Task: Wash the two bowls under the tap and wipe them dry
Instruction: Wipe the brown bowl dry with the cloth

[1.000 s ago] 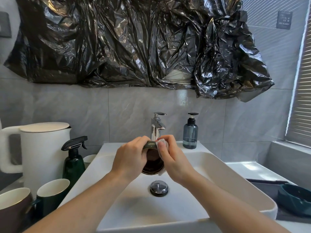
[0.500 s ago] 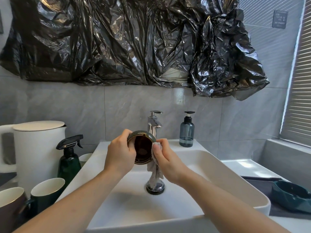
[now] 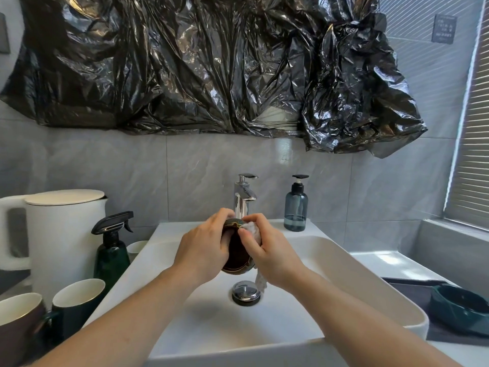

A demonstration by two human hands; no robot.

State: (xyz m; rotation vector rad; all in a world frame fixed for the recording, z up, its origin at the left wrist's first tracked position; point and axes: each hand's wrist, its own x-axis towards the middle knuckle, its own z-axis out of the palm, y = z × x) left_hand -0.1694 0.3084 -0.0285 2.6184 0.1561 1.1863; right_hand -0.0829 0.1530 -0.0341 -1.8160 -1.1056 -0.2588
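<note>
- Left hand grips a small dark bowl, tilted on its side above the white sink, near the tap.
- Right hand pinches a white cloth against the bowl's rim.
- A second, dark green bowl sits far right.

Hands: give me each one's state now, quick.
Left hand: grips the brown bowl.
Right hand: pinches a white cloth against the bowl.
</note>
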